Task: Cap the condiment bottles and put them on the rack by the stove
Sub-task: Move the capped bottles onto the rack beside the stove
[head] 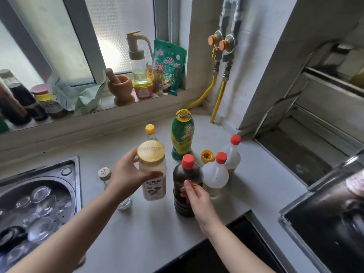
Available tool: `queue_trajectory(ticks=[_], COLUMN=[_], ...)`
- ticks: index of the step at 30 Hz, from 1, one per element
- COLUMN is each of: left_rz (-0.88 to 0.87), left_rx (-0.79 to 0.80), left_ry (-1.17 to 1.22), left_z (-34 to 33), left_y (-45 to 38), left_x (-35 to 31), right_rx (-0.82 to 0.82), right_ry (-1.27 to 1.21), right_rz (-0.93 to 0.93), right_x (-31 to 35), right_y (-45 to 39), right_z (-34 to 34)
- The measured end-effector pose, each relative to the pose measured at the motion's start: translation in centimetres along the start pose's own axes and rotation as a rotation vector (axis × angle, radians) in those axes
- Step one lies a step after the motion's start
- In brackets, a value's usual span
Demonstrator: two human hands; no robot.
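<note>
My left hand (128, 174) grips the side of a pale seasoning jar (154, 186) with a wide gold lid, standing on the grey counter (256, 186). My right hand (195, 196) rests against the front of a dark sauce bottle (186, 194) with a red cap, its fingertips pinched together at the bottle's shoulder; I cannot tell if they hold anything. Behind stands a green bottle (182, 134) with an uncapped mouth. A loose yellow cap (207, 156) lies beside it. Two whitish bottles (215, 174) (233, 152) wear red caps. A small clear bottle (150, 131) has a yellow cap.
A small glass bottle (105, 174) stands behind my left forearm. A steel sink (74, 174) with glass lids lies at the left. A black stove top (226, 249) is at the front, a range hood (325, 213) on the right. The windowsill (137, 105) holds jars, a mortar and packets.
</note>
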State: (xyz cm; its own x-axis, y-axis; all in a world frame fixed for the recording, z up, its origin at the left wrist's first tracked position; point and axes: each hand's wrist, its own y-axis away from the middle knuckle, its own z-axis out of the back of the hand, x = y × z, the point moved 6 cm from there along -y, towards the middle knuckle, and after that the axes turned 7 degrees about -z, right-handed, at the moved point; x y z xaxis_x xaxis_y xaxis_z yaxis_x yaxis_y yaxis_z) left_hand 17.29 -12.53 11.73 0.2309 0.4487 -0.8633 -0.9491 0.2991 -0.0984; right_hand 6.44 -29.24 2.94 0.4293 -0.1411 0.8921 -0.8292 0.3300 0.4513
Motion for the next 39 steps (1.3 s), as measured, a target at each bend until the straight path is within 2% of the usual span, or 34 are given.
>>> queue_trajectory(ticks=[5, 10, 14, 21, 25, 29, 34, 39], left_rz=[-0.12, -0.296, -0.439, -0.521, -0.506, -0.47, -0.352, -0.287], left_rx=[0.158, 0.381, 0.493, 0.656, 0.651, 0.625, 0.543, 0.5], left_ry=[0.007, -0.015, -0.004, 0.04, 0.063, 0.09, 0.062, 0.013], left_z=[0.1, -1.4, -3.3, -10.9, -16.1, -21.6, -28.2, -32.7], left_y=[-0.9, -1.8, -1.8, -0.8, -0.3, -0.9, -2.6, -5.1], left_x=[-3.8, -10.0, -14.6, -18.9, -18.9, -18.7, -17.6, -17.1], right_rx=[-0.004, -0.053, -0.17, -0.434, -0.55, -0.622, -0.619, -0.545], right_ry=[0.104, 0.037, -0.104, -0.256, -0.446, -0.487, -0.481, -0.439], right_rz=[0.038, 0.072, 0.121, 0.132, 0.181, 0.205, 0.162, 0.115], right_x=[1.1, 0.6, -0.1, 0.3, 0.2, 0.8, 2.5, 2.9], right_y=[1.7, 4.5, 6.9, 8.9, 8.0, 5.4, 0.1, -5.9], right_z=[3.0, 7.0, 11.3, 18.7, 22.9, 27.4, 32.1, 34.9])
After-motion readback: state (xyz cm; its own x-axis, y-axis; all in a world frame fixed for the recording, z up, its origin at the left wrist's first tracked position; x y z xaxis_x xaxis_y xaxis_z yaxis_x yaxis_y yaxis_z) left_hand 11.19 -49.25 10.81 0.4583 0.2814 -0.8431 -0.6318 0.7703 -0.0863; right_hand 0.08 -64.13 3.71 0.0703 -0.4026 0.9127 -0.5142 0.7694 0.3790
